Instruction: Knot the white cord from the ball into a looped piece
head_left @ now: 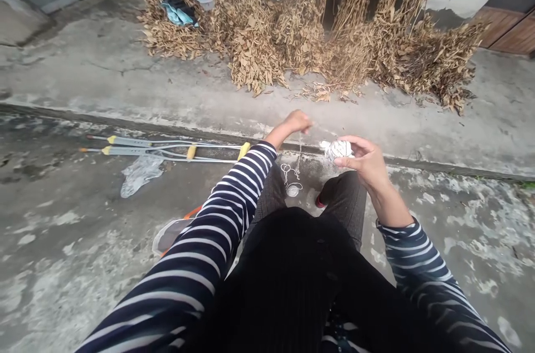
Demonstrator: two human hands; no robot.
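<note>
My right hand [368, 161] is closed around a wound ball of white cord [337, 150], thumb below and fingers above. To its left, my left hand [297, 121] is held up with its fingers curled together on a strand of the cord; the fingertips are slightly blurred. A faint length of it seems to run below this hand. Between my feet, a loose white cord [293, 189] lies in a small coil on the concrete.
A pair of crutches [167, 150] lies on the left, beside a clear plastic bag [141, 175]. An orange-edged grey thing [171, 233] is partly behind my left sleeve. Across the low concrete step [188, 86], bundles of dried stalks [254, 35] lean on the wall, with dark and blue cloth [179, 10] on one.
</note>
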